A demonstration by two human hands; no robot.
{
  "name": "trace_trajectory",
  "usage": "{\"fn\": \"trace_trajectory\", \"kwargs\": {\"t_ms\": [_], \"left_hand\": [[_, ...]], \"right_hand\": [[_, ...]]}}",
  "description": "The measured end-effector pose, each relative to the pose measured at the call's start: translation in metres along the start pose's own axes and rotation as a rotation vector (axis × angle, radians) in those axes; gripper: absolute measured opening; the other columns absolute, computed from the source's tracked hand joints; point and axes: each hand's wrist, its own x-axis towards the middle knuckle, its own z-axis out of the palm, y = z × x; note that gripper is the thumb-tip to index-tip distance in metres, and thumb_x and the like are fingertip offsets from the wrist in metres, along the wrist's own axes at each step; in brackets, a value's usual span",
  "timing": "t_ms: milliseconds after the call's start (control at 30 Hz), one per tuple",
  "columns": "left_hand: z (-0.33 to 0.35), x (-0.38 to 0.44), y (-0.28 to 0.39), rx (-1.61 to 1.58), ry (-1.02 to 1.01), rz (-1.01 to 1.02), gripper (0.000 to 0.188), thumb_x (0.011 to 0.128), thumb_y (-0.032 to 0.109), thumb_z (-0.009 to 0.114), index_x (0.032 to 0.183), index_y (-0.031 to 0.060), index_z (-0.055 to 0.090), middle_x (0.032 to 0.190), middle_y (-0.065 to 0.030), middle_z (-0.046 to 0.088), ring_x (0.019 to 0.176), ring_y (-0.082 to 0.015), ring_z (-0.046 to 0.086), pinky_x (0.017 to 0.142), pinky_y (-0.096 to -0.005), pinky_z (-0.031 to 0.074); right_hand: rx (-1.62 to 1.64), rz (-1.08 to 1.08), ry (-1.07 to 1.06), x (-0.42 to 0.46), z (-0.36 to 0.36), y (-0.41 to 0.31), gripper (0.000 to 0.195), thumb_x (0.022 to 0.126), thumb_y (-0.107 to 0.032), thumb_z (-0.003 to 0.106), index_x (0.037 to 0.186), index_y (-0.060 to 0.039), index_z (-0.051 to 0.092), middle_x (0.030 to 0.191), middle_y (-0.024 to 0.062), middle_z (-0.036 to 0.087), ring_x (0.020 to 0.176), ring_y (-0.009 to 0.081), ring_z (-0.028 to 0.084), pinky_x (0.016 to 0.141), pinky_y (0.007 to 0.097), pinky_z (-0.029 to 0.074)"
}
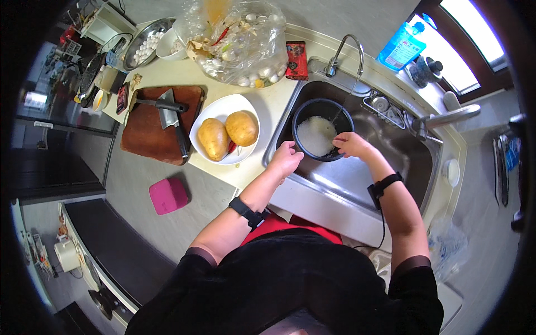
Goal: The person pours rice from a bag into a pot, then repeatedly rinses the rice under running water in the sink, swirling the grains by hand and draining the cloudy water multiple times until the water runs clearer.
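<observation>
A round dark pot point(323, 158) stands in the steel sink point(377, 146), with whitish grains, possibly rice, and cloudy water point(316, 135) inside. A thin stream runs into it from the slim curved faucet point(356, 39). My right hand point(351, 145) is at the pot's right rim, fingers bent over the edge; whether they pinch the rim cannot be told. My left hand point(287, 159) hovers by the sink's left front edge, near the pot, fingers apart and holding nothing. Left of the sink, a white bowl point(195, 142) holds two large potatoes point(213, 138) and red chilies point(232, 146).
A cleaver point(167, 109) and a black-handled tool lie on the brown cutting board point(146, 138). Behind stand a clear plastic bag point(238, 46) of scraps, a red packet point(297, 60) and a steel bowl of eggs point(136, 50). A larger faucet point(452, 116) rises at the right.
</observation>
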Motion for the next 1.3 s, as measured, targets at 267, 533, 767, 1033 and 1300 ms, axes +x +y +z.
{"fn": "trace_trajectory", "kwargs": {"t_ms": [267, 533, 767, 1033, 1300], "left_hand": [[0.028, 0.069, 0.016, 0.167, 0.268, -0.217, 0.060, 0.079, 0.009, 0.052, 0.135, -0.0064, 0.035, 0.127, -0.0253, 0.050, 0.114, -0.0369, 0.052, 0.095, -0.0389, 0.041], [0.040, 0.100, 0.005, 0.229, 0.243, -0.289, 0.041, 0.082, 0.010, 0.054, 0.119, -0.0037, 0.045, 0.109, -0.0301, 0.059, 0.104, -0.0423, 0.058, 0.091, -0.0440, 0.046], [0.069, 0.089, 0.010, 0.423, 0.252, 0.139, 0.029, 0.083, 0.010, 0.061, 0.105, 0.0005, 0.045, 0.086, -0.0252, 0.062, 0.069, -0.0370, 0.064, 0.067, -0.0469, 0.050], [0.059, 0.108, -0.016, 0.256, 0.291, 0.178, 0.020, 0.084, 0.004, 0.060, 0.097, -0.0002, 0.045, 0.070, -0.0140, 0.056, 0.056, -0.0260, 0.061, 0.051, -0.0376, 0.049], [0.044, 0.098, -0.023, 0.190, 0.240, 0.040, 0.023, 0.083, 0.003, 0.059, 0.102, -0.0008, 0.046, 0.085, -0.0209, 0.060, 0.078, -0.0360, 0.059, 0.068, -0.0427, 0.047]], "right_hand": [[-0.010, 0.187, -0.018, 0.101, 0.014, 0.045, 0.050, 0.085, -0.035, 0.064, 0.115, 0.0046, 0.057, 0.101, 0.0166, 0.063, 0.084, 0.0279, 0.063, 0.070, 0.0354, 0.053], [-0.219, -0.083, 0.002, 0.166, 0.034, 0.082, 0.066, 0.084, -0.033, 0.063, 0.137, 0.0001, 0.040, 0.135, 0.0225, 0.046, 0.126, 0.0332, 0.044, 0.105, 0.0361, 0.036], [-0.536, -0.037, -0.214, 0.179, 0.065, 0.042, 0.065, 0.078, -0.023, 0.067, 0.135, -0.0052, 0.040, 0.131, 0.0242, 0.048, 0.126, 0.0414, 0.040, 0.105, 0.0404, 0.036], [-0.779, 0.074, -0.415, 0.176, 0.052, 0.072, 0.063, 0.076, -0.032, 0.067, 0.128, -0.0025, 0.047, 0.126, 0.0238, 0.052, 0.116, 0.0361, 0.051, 0.100, 0.0404, 0.041], [-0.486, 0.024, -0.124, 0.192, 0.036, 0.040, 0.071, 0.076, -0.021, 0.070, 0.137, -0.0065, 0.037, 0.135, 0.0240, 0.045, 0.124, 0.0344, 0.046, 0.100, 0.0396, 0.041]]}}
